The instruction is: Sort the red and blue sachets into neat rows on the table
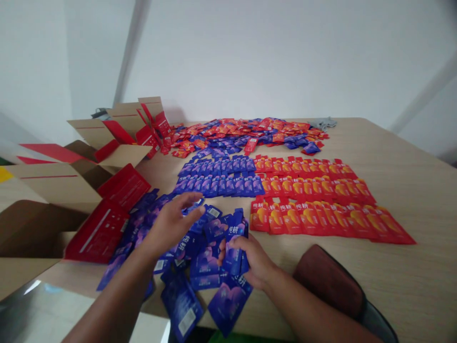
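Note:
My right hand is closed around a few upright purple-blue pouches, thumb across the front one. Over the loose purple-blue pouches hovers my left hand, its fingers apart and nothing between them. The loose pile spreads under and left of both hands, some pouches face up, others showing barcodes. Beyond the hands, purple-blue pouches lie overlapped in two neat rows. To their right, red pouches with orange fruit pictures are laid out in three overlapped rows.
Open cardboard boxes with red panels stand along the left. A mixed heap of red and blue packets lies at the back. Near my right forearm rests a dark brown case. A grey cloth sits at the far edge.

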Demonstrator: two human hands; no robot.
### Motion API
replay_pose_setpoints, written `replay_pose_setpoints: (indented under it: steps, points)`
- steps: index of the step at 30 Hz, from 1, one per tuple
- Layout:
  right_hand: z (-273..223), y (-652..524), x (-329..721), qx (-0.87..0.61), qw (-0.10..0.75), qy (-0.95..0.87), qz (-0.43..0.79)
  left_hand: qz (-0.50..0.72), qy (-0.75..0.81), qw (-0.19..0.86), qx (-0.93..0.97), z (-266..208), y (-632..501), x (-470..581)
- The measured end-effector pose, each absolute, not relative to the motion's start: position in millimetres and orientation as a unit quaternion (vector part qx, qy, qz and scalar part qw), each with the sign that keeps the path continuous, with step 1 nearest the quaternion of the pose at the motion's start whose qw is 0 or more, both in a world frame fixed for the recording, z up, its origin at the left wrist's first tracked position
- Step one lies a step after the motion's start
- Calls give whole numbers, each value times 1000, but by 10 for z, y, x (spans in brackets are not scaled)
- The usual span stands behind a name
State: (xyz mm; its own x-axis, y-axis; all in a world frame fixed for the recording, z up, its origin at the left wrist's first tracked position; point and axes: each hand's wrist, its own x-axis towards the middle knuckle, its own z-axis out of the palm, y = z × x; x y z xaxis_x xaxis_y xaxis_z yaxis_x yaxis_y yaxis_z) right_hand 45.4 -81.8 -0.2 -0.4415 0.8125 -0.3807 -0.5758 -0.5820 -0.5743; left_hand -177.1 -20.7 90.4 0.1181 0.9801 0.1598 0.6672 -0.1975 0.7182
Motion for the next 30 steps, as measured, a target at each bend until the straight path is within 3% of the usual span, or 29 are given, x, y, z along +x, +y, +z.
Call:
replay_pose_setpoints:
  steps: [8,18,30]
  points:
    - [-7,-817,480,-323,418,-170,832,200,525,95,822,219,-1606,-1710]
    - [123,-648,735,-278,602,-156,732,67,490,80,865,261,-1367,-1049]
    - [131,-634,698,-307,645,-131,688,76,518,82,848,230,-1087,-1141]
